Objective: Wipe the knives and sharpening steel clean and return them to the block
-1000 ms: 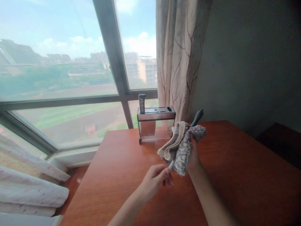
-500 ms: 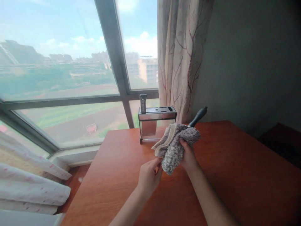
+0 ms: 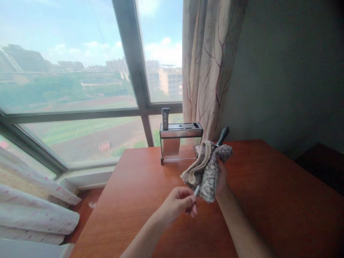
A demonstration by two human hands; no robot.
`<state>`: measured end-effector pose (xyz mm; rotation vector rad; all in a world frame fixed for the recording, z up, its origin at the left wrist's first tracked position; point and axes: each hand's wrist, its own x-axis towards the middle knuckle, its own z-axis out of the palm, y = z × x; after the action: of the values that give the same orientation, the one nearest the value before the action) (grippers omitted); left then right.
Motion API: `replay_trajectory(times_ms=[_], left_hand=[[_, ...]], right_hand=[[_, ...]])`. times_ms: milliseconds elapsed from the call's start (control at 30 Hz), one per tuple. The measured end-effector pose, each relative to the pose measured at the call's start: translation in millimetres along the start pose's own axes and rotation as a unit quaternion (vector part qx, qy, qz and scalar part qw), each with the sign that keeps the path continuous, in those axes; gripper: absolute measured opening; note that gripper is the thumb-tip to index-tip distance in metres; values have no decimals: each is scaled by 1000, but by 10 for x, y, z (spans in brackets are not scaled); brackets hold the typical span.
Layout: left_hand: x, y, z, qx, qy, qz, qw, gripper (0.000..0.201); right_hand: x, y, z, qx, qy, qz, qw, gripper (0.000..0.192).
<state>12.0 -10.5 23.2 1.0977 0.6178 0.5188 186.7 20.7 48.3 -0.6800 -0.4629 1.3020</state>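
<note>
A grey-and-white towel (image 3: 211, 175) with a pale hem is folded around a black-handled tool (image 3: 223, 136), held slantwise above the table. Only the handle at the upper right and a slim, pale, rod-like tip (image 3: 197, 191) at the lower left show; the cloth hides the shaft, so its kind is unclear. My right hand (image 3: 221, 179) is closed around the towel from the right, its fingers mostly hidden. With thumb and forefinger, my left hand (image 3: 185, 202) pinches the pale tip just below the cloth; its other fingers curl loosely.
Behind the towel, a clear-sided knife block (image 3: 181, 133) stands on the wooden table (image 3: 139, 182). One grey-handled knife (image 3: 165, 119) with a broad blade sits at its left end. A window (image 3: 80, 136) and a curtain (image 3: 205, 64) lie beyond the table's far edge.
The towel and tool have shifted slightly right and tilted more upright. My left hand has moved right, and the pale tip now shows between its fingers and the cloth.
</note>
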Motion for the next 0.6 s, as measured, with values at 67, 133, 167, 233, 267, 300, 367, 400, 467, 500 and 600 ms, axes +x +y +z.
replay_trajectory(times_ms=[67,133,167,233,267,300,367,400,467,500,600], left_hand=[[36,-21,-5,20,54,27,998,34],[61,-43,-6,82,113,79,987,26],[65,-56,-9,136,141,111,974,20],[58,-87,-27,267,197,167,929,10],[50,-107,-41,331,221,186,898,10],[41,-127,-56,385,242,202,868,11],[30,-156,-85,458,269,227,816,11],[27,-157,-98,483,274,236,797,10],[18,-118,-119,523,261,244,774,10],[8,-77,-130,535,239,242,773,11],[-57,98,-176,523,128,225,812,12]], right_hand=[[3,34,9,16,-3,39,999,33],[6,80,17,35,16,34,999,32],[5,106,20,41,29,21,999,31],[-4,156,25,44,47,8,998,31],[-13,178,25,40,50,10,998,32],[-23,197,23,34,50,14,998,32],[-45,223,15,15,43,16,999,34],[-56,228,9,2,36,12,999,35],[-76,224,-1,-26,17,4,999,35],[-85,217,-4,-40,8,3,999,35],[-101,192,-8,-63,-8,9,998,35]])
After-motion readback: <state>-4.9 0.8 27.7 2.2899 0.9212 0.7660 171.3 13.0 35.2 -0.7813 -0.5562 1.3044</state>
